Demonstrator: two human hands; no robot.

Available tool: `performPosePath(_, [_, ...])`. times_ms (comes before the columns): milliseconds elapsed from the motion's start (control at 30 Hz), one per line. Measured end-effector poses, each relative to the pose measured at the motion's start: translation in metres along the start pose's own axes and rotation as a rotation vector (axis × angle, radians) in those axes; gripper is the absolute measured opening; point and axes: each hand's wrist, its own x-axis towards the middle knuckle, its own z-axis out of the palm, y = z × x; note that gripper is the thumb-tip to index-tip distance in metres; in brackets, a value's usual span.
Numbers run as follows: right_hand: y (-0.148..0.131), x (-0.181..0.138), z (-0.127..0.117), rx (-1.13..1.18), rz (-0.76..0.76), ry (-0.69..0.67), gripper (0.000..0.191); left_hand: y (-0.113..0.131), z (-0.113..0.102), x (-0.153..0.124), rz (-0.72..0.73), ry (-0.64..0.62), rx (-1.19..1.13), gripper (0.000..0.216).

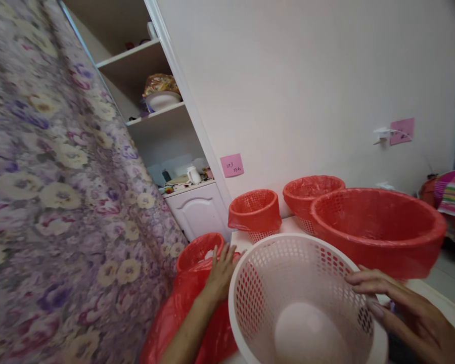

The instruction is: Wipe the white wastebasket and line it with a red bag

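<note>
A pale pink perforated plastic basket [288, 283] fills the lower middle of the head view, its opening facing me. My right hand [405, 308] rests on its right rim, fingers spread along the edge. My left hand [222, 273] lies just left of the basket's rim, on a crumpled red plastic bag [189, 313]. Whether the left hand grips the basket's outer wall or only presses the bag is hidden.
Three baskets lined with red bags stand on a white surface [242, 240]: a small one [255, 212], a middle one [311, 194] and a large one [379, 227]. Another red-lined basket [199, 250] sits lower left. A flowered curtain [53, 182] hangs left; shelves [155, 116] behind.
</note>
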Motion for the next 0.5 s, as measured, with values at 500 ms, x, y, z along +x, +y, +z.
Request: performPosePath(500, [0.008,-0.003,-0.002,-0.034,0.005,-0.016,0.026,-0.064,-0.018,-0.064,-0.206,0.228,-0.139,0.033])
